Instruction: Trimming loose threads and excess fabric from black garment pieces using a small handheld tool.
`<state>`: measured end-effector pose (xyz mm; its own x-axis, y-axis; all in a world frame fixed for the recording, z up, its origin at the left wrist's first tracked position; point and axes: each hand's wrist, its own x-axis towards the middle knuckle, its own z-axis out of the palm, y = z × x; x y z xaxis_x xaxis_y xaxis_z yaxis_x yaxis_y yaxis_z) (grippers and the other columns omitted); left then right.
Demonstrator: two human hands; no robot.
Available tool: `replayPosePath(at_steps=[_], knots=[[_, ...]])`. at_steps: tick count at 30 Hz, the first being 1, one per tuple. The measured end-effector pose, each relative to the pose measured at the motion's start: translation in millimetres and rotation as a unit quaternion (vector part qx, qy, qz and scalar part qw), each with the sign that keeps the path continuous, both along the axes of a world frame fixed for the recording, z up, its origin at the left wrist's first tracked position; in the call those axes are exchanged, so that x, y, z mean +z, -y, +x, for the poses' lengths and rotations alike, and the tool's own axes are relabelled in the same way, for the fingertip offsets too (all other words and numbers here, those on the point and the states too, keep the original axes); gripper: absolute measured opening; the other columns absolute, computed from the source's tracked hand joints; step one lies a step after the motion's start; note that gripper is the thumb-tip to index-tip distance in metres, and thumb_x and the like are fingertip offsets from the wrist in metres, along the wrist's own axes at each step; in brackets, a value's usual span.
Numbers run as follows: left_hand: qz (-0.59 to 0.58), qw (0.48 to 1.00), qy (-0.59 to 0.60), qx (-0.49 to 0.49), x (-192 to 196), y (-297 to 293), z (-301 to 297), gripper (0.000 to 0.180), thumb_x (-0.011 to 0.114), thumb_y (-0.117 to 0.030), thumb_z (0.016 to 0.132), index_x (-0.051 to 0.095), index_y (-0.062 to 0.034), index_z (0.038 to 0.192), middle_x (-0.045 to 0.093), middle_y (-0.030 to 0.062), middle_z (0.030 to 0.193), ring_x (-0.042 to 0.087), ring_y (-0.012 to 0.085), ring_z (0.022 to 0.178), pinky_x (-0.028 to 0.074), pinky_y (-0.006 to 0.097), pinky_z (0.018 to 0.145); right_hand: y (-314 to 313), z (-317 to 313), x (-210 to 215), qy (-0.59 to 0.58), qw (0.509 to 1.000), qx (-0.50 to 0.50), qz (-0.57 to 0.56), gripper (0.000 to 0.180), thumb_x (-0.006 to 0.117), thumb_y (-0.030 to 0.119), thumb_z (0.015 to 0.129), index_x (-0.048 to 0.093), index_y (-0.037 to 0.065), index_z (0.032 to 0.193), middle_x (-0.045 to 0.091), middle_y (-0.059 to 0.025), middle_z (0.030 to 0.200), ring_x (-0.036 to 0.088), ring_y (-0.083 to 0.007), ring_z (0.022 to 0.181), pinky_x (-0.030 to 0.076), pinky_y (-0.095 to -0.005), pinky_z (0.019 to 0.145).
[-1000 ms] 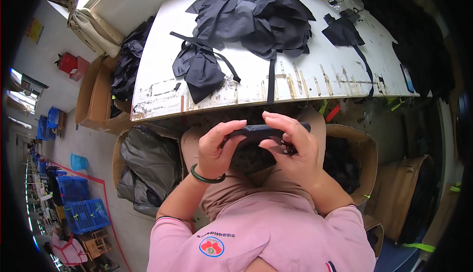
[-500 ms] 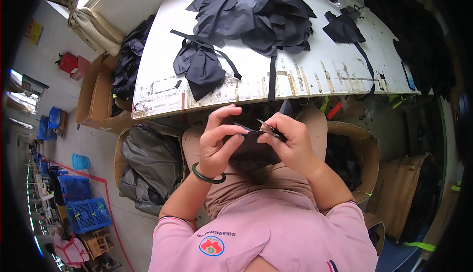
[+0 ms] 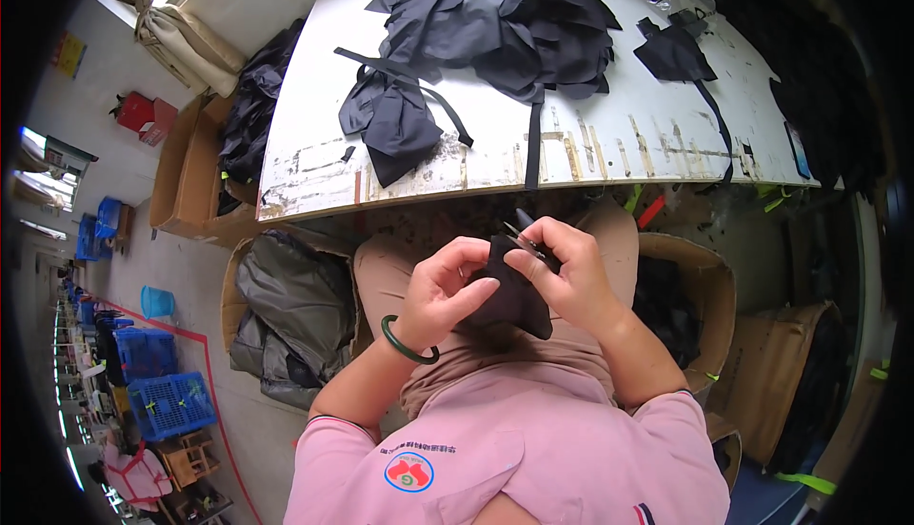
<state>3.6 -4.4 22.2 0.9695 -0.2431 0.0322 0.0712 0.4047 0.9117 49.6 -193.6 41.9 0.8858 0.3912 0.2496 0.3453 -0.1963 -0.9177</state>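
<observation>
A small dark fabric piece [image 3: 519,298] hangs between my hands above my lap. My left hand [image 3: 440,289] is at its left edge, fingers bent against the cloth and thumb lying along its front. My right hand [image 3: 569,276] is closed around a pair of small thread snips [image 3: 514,230], their metal tips pointing up and left. Its thumb also presses the fabric's upper right edge. The snips' lower part is hidden in my palm.
A white worktable [image 3: 305,158] ahead carries a large heap of black fabric pieces [image 3: 495,25], a smaller bundle with straps [image 3: 395,130] and a strapped piece [image 3: 674,54]. Cardboard boxes stand at both sides; one holds grey-green fabric [image 3: 290,282]. Blue crates [image 3: 171,403] are far left.
The fabric has turned and come up, so more of its face shows. My left hand has shifted toward me and its raised fingers have folded down. The snips stay in my right hand.
</observation>
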Motion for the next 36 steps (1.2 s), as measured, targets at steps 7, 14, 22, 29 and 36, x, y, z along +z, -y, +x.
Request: replayPosePath(at_steps=[7, 14, 22, 29, 36], knots=[[0.102, 0.994, 0.039, 0.003, -3, -14, -2, 0.016, 0.062, 0.003, 0.085, 0.064, 0.0021, 0.1, 0.055, 0.0054, 0.104, 0.055, 0.0117, 0.096, 0.045, 0.025, 0.084, -9, 6, -3, -0.063, 0.996, 0.058, 0.026, 0.019, 0.072, 0.012, 0.08, 0.058, 0.0, 0.086, 0.056, -0.0058, 0.07, 0.049, -0.0124, 0.061, 0.04, -0.0279, 0.055], [-0.1, 0.993, 0.047, -0.047, -5, 12, -2, 0.013, 0.06, -0.001, 0.086, 0.064, 0.0024, 0.098, 0.05, 0.0071, 0.126, 0.054, 0.0111, 0.103, 0.042, 0.026, 0.091, -2, -2, -13, -0.248, 0.937, 0.01, 0.247, 0.02, 0.065, 0.0, 0.078, 0.054, 0.005, 0.094, 0.054, 0.0028, 0.074, 0.046, -0.0026, 0.055, 0.033, -0.0158, 0.047], [-0.1, 0.991, 0.085, 0.003, -2, 13, -7, 0.005, 0.06, 0.003, 0.085, 0.061, 0.0005, 0.089, 0.05, 0.0033, 0.1, 0.051, 0.0097, 0.093, 0.041, 0.024, 0.083, -10, 3, -28, -0.266, 0.937, 0.085, 0.211, 0.021, 0.069, 0.011, 0.084, 0.055, 0.004, 0.098, 0.058, 0.0017, 0.08, 0.05, -0.0038, 0.06, 0.037, -0.0165, 0.051], [0.062, 0.956, 0.13, 0.255, -16, -1, -11, 0.011, 0.06, 0.009, 0.082, 0.061, 0.001, 0.09, 0.049, 0.0035, 0.094, 0.051, 0.0094, 0.085, 0.041, 0.021, 0.075, -17, 2, -12, 0.024, 0.997, -0.072, 0.004, 0.017, 0.06, 0.015, 0.091, 0.059, -0.002, 0.096, 0.054, -0.0054, 0.086, 0.053, -0.0128, 0.078, 0.043, -0.0252, 0.071], [0.107, 0.934, 0.147, 0.306, -37, -2, -11, 0.014, 0.064, 0.01, 0.082, 0.064, 0.0016, 0.093, 0.052, 0.003, 0.097, 0.052, 0.0093, 0.087, 0.042, 0.021, 0.077, -20, -25, -26, -0.157, 0.983, 0.076, 0.065, 0.025, 0.063, 0.025, 0.092, 0.057, 0.001, 0.087, 0.052, -0.0025, 0.071, 0.051, -0.0106, 0.066, 0.041, -0.025, 0.06]])
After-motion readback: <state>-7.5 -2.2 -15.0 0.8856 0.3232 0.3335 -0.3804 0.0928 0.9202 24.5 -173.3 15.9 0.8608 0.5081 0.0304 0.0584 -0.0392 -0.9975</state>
